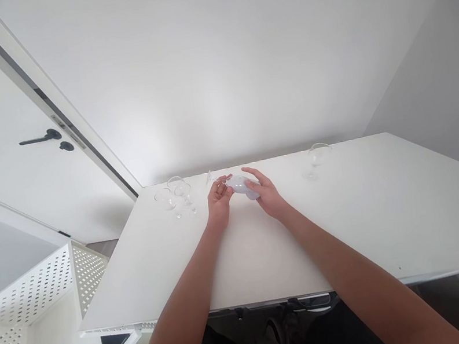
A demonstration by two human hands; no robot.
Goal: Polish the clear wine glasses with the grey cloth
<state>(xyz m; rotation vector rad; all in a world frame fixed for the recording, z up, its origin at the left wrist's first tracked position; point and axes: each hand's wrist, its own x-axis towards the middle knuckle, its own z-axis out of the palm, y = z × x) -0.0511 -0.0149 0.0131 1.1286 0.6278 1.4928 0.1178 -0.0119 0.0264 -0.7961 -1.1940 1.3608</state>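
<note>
A clear wine glass (209, 178) is held tilted on its side above the white table, its foot pointing left and its bowl to the right. My left hand (218, 200) is closed around the stem, close to the bowl. At the bowl end, a pale bluish-white cloth (252, 194) is gripped by my right hand (267, 194), thumb pressed on it and index finger raised. Pale cloth also shows through the bowl; how far it reaches inside is unclear.
Several clear stemmed glasses (181, 190) stand at the table's back left. Another clear glass (318, 155) is at the back right. The white table (352, 222) meets a white wall behind. A door with a black handle (47, 136) is at left, above a white perforated panel (41, 285).
</note>
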